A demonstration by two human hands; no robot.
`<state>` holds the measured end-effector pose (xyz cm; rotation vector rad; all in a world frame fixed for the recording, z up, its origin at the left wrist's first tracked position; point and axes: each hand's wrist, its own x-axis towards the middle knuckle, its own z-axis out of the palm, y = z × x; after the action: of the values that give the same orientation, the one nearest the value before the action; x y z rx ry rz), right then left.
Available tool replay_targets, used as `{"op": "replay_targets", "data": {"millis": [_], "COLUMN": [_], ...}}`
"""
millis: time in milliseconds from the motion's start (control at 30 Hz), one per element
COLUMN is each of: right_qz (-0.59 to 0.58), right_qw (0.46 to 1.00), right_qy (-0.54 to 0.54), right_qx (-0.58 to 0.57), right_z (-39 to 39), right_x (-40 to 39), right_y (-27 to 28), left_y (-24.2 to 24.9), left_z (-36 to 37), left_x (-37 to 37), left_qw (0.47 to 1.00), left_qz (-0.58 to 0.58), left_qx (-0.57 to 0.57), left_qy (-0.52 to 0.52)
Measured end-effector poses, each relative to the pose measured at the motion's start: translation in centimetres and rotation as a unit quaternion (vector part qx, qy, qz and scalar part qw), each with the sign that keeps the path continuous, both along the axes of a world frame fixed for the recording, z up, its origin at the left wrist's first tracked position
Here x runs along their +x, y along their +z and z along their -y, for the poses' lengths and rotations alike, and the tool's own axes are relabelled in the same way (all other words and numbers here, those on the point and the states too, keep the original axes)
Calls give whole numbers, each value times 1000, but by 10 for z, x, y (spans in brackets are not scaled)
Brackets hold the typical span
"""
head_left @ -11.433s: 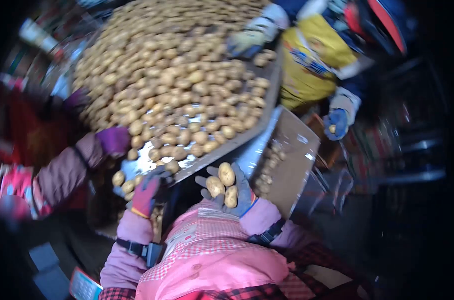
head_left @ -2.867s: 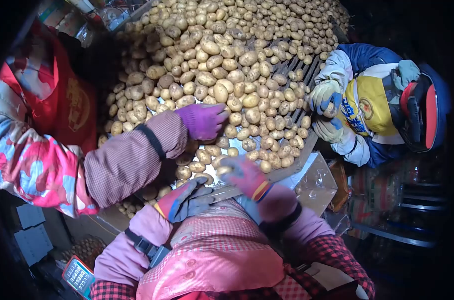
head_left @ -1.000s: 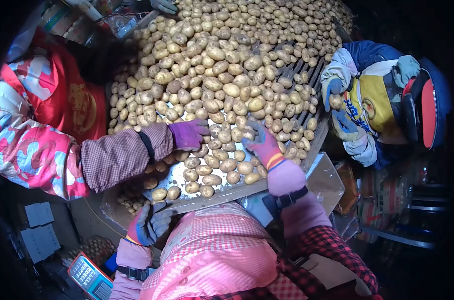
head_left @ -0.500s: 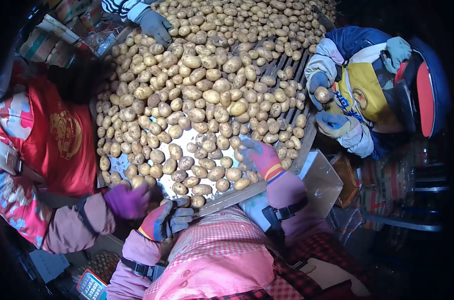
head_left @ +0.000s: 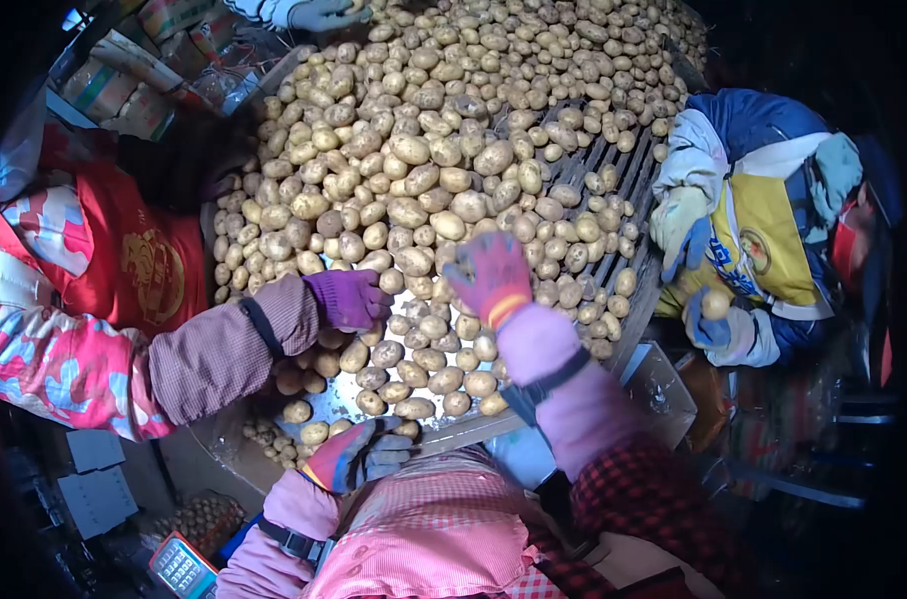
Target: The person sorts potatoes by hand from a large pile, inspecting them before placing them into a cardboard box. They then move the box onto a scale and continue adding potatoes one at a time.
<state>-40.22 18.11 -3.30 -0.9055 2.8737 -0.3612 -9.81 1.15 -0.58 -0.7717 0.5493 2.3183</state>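
Many muddy potatoes (head_left: pixel 408 212) cover a slatted sorting table, with a bare shiny metal patch (head_left: pixel 348 399) near its front edge. My right hand (head_left: pixel 488 278), in a pink and grey glove, reaches over the middle of the heap. Its fingers are apart and bent down at the potatoes, with nothing visibly held. At the near edge, my left hand (head_left: pixel 358 454) has its gloved fingers curled beside a few potatoes. What it holds, if anything, is hidden.
A co-worker's purple-gloved hand (head_left: pixel 351 299) reaches in from the left. At right, a person in a yellow apron (head_left: pixel 763 230) holds a potato (head_left: pixel 715 304). Another gloved hand (head_left: pixel 323 14) is at the far edge. A white box (head_left: pixel 658 394) stands beside the table; a calculator (head_left: pixel 182 567) lies lower left.
My right hand has moved up and left, deeper over the potatoes. The purple-gloved hand has moved up and right onto the heap. My left hand stays near the front edge. The view has shifted.
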Motion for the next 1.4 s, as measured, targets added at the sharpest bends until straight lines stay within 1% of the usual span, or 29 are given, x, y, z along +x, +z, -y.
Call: {"op": "replay_targets", "data": {"millis": [67,100,167,233,267,367,400,433,500,533,600,633,667,700,767,800,833,867,900,933,967,1033,1067,1133,1167,1233,1300,1367,1400], "right_qz": [-12,-49,-12,92,45,105,134,139,40,42,145,146,152,156,125,143,143,212,272,386,389,439,438,538,536,643,649,677,688], "right_qw": [991,986,986,979,985,977,970,970,981,981,962,962,973,980,990,985,985,971,922,799,799,716,717,646,648,501,502,454,471], "right_qy": [43,75,85,74,110,145,117,117,-41,-40,-73,-71,-11,45,63,67,68,28,-9,-20,-13,61,64,12,13,-5,0,6,11], "right_qx": [-122,-141,-141,-165,-127,-116,-166,-164,-187,-187,-220,-221,-171,-117,20,66,66,-105,-275,-460,-458,-540,-538,-541,-541,-579,-571,-579,-552], "right_z": [-22,-32,-52,-73,-83,-110,-117,-121,-120,-116,-105,-94,-79,-64,-36,-27,-30,-35,-32,-31,-32,-39,-39,-36,-38,-40,-41,-45,-50], "right_x": [42,59,86,107,113,115,106,96,75,68,54,50,49,46,45,43,42,42,41,51,60,69,72,79,82,87,91,97,97], "right_y": [4,5,7,5,5,10,8,10,26,28,28,22,13,9,12,14,6,-8,-19,-26,-24,-4,10,33,31,27,22,11,8], "left_y": [-6,-10,-16,-19,-22,-23,-22,-22,-19,-14,-9,-8,-16,-14,-8,-9,-9,-6,-3,1,4,9,11,3,0,0,2,-1,-1], "left_z": [-2,-3,-4,-5,-6,-9,-11,-11,-12,-13,-13,-12,-10,-7,-8,-6,-7,-8,-8,-9,-10,-15,-18,-20,-21,-21,-18,-17,-17], "left_x": [0,-1,-1,-5,-7,-11,-12,-14,-15,-17,-21,-21,-18,-19,-21,-22,-23,-25,-29,-34,-37,-46,-49,-48,-47,-46,-44,-40,-39], "left_qw": [1000,1000,1000,999,999,998,997,997,997,998,998,998,996,997,999,999,999,999,999,998,998,996,995,995,995,995,994,993,993], "left_qz": [0,-4,1,11,15,7,20,25,4,2,-1,-4,-8,-9,-12,-14,-13,-25,-40,-56,-56,-83,-92,-97,-100,-94,-111,-114,-117], "left_qx": [-2,-9,14,27,22,52,53,54,48,22,31,39,73,72,27,34,33,25,13,21,20,-7,-7,-8,-8,9,-7,6,8], "left_qy": [0,-2,19,31,29,42,54,55,55,51,49,45,41,36,26,27,28,22,20,17,25,26,29,27,22,29,20,23,24]}}
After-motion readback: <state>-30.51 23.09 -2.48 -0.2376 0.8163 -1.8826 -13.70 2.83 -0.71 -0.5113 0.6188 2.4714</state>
